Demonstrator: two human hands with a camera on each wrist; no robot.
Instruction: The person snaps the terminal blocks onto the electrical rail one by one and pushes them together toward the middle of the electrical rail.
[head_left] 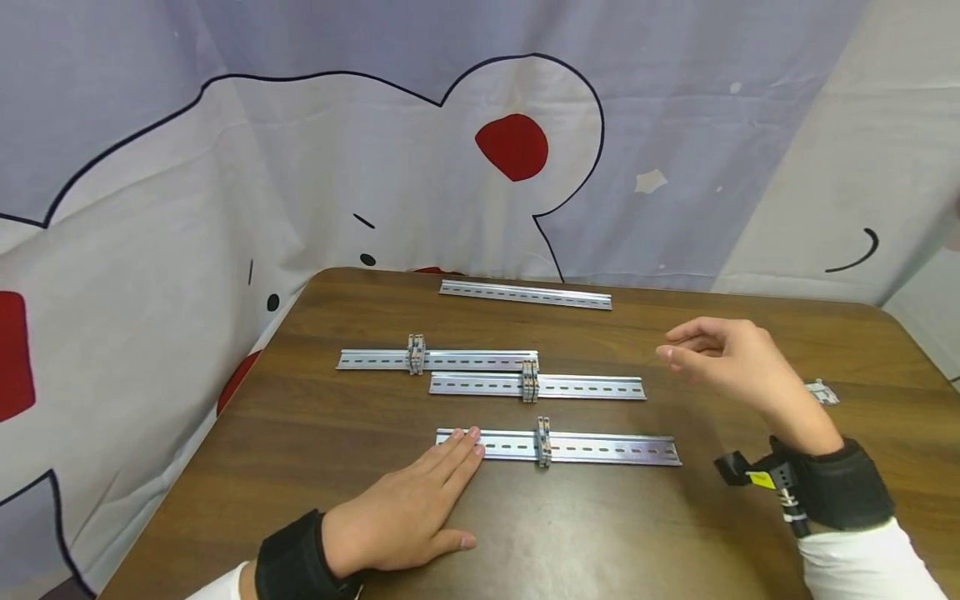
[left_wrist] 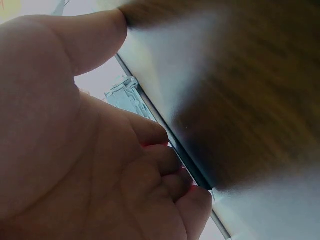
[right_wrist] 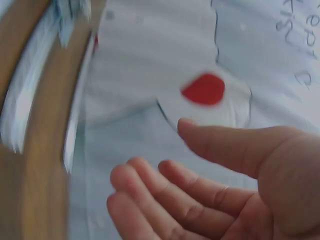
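My left hand (head_left: 416, 500) lies palm down, its straight fingertips resting on the left end of the nearest slotted metal DIN rail (head_left: 611, 450). Grey terminal blocks (head_left: 543, 442) sit upright near the middle of that rail; the left wrist view shows a grey block (left_wrist: 127, 97) beyond the fingers. Raised above the table on the right, my right hand (head_left: 731, 358) has loosely bent fingers and holds nothing. In the right wrist view, a gap shows between thumb and fingers of the right hand (right_wrist: 215, 185). Behind it on the table lies a loose terminal block (head_left: 822, 392).
Two more rails lie farther back: a middle rail (head_left: 592, 387) with terminal blocks (head_left: 530, 382), and a left rail (head_left: 480, 360) with terminal blocks (head_left: 416, 354). A bare rail (head_left: 525, 294) lies near the back edge. A printed curtain (head_left: 300, 167) hangs behind the wooden table (head_left: 315, 433).
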